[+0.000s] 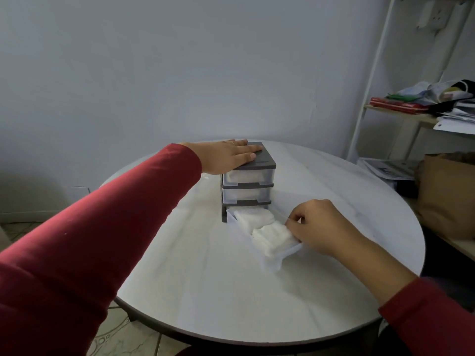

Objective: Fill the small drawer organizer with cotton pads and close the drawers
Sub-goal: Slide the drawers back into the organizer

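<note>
Three translucent drawers stack in the small grey-framed plastic organizer (248, 181) mid-way across the round white table (205, 291). The lowest drawer (272, 260) juts toward five o'clock, holding two stacks of soft white cotton pads (272, 238). The left hand (226, 156) lies flat, fingers straight, on the organizer's top. The right hand (321, 227), fingers curled, pinches the nearer stack's three o'clock edge. The pads look featherlight and squashy, so they are best pressed level; the drawer is best pushed at its front.
</note>
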